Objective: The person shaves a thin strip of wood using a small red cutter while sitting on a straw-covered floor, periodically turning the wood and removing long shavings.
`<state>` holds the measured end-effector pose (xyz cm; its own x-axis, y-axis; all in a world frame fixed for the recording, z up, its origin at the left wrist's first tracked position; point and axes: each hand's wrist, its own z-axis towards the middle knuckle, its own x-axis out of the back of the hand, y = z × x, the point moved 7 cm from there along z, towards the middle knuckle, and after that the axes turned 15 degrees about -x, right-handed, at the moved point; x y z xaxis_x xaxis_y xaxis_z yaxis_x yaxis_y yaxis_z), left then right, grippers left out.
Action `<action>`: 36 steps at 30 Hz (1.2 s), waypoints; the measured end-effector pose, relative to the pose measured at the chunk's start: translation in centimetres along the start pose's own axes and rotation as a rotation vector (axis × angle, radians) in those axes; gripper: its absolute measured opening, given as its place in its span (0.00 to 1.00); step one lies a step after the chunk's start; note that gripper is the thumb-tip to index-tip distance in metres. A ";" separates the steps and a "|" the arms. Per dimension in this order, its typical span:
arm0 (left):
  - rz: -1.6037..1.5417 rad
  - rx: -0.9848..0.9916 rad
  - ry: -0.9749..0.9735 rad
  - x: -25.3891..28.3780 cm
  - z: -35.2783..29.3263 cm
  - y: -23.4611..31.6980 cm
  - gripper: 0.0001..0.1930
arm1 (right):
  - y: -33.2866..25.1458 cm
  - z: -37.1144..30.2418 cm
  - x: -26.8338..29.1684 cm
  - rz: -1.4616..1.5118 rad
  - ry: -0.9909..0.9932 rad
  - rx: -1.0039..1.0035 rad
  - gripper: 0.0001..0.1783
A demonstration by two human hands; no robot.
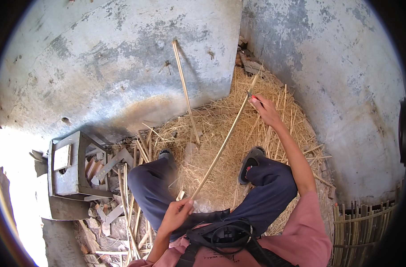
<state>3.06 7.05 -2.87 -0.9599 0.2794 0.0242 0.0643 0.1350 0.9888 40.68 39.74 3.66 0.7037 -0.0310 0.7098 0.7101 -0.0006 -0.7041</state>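
Note:
A long, thin bamboo strip [220, 151] slants across my lap, from low near my waist up to the far right. My left hand [178, 214] is closed round its near end, just in front of my waist. With the arm stretched out, my right hand [267, 111] grips a small red-handled knife [254, 96] close to the strip's far end. The blade lies against the strip, and the fingers cover most of the handle. Beyond the knife, the strip's tip looks paler and slightly frayed.
Straw-like shavings [220, 127] cover the floor between my feet. Another strip [185, 84] leans on the peeling wall [123, 58]. A worn wooden box [71, 167] stands at left by scraps and several bamboo lengths [127, 213]. A slatted bamboo piece [358, 231] sits at lower right.

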 end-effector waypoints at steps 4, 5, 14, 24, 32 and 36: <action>-0.135 0.077 -0.004 0.0 0.0 0.2 0.21 | 0.9 0.3 -0.3 0.081 -0.036 -0.031 0.30; -0.164 0.104 0.002 0.0 0.1 0.7 0.21 | 0.9 0.3 -0.4 0.105 -0.038 -0.040 0.30; -0.299 0.187 -0.046 0.5 -0.3 -1.8 0.23 | 0.7 0.1 -0.1 0.160 0.005 -0.001 0.24; -0.462 0.269 -0.008 0.1 -0.2 -1.3 0.25 | -0.8 -0.6 0.8 0.114 0.188 0.124 0.16; -0.509 0.272 -0.014 0.0 -0.1 -1.1 0.25 | -0.7 -0.7 0.1 0.244 0.200 0.069 0.15; -0.538 0.285 -0.029 0.3 -0.1 -1.9 0.25 | -0.5 -0.4 -0.9 0.421 0.129 0.053 0.15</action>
<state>2.67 6.80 -4.74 -0.8704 0.1271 -0.4756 -0.3531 0.5121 0.7830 39.67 39.33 3.32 0.9258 -0.1417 0.3506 0.3648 0.0903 -0.9267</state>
